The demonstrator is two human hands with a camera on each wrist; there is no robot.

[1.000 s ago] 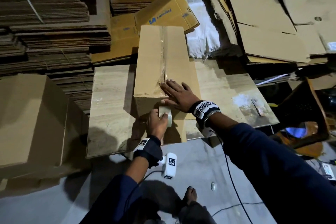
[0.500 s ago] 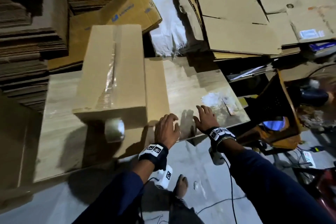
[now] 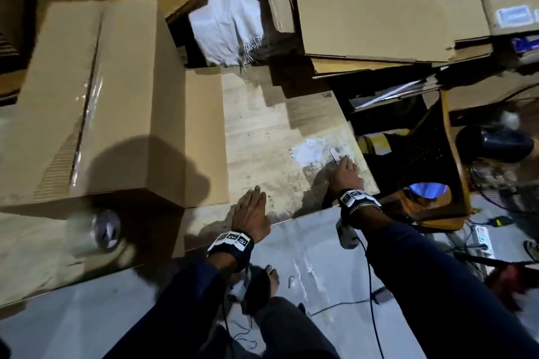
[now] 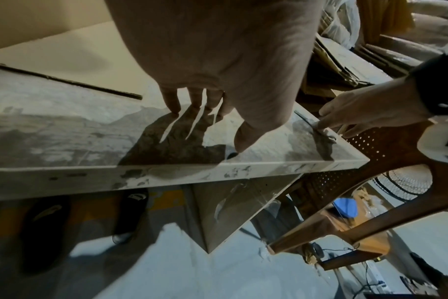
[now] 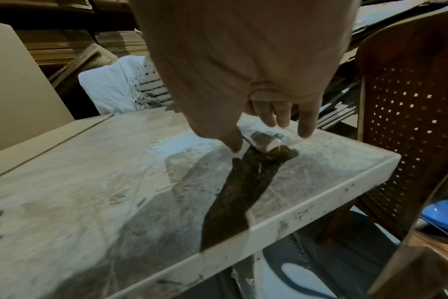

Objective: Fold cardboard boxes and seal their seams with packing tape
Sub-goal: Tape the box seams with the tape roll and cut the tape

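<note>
Head view: taped box [image 3: 96, 102] on table [image 3: 262, 137]; left hand [image 3: 251, 213] flat, fingers straight, at table's near edge; right hand [image 3: 346, 173] fingertips pinching small blade [image 5: 262, 139] near table's right corner

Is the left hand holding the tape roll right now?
No. The left hand lies open on the table edge, while the tape roll hangs at the box end, apart from it.

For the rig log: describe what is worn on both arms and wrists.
Both arms wear dark navy long sleeves. The left hand has a black wrist strap with square black-and-white marker tiles; a thin cable hangs below it. The right hand has a matching marker strap, a thin metal bangle beside it, and a dark cable trailing down.
</note>
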